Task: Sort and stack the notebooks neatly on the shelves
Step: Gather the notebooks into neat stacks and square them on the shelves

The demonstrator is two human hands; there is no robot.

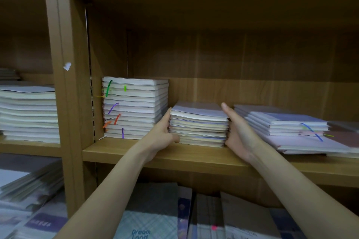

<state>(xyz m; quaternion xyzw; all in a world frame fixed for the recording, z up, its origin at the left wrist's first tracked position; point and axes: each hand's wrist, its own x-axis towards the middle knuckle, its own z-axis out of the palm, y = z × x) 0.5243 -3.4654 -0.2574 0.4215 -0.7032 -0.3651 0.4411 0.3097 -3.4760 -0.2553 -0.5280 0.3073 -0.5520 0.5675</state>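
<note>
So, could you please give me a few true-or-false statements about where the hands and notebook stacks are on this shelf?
1. Both hands flank the middle stack. True.
2. The middle stack is taller than the left stack. False: the left stack, with coloured ribbons, is taller.
3. The left hand rests on the top cover. False: it presses the stack's left side.
4. The right hand lies between the middle stack and the right stack. True.
5. The right stack is squared up. False: its notebooks lie offset.
</note>
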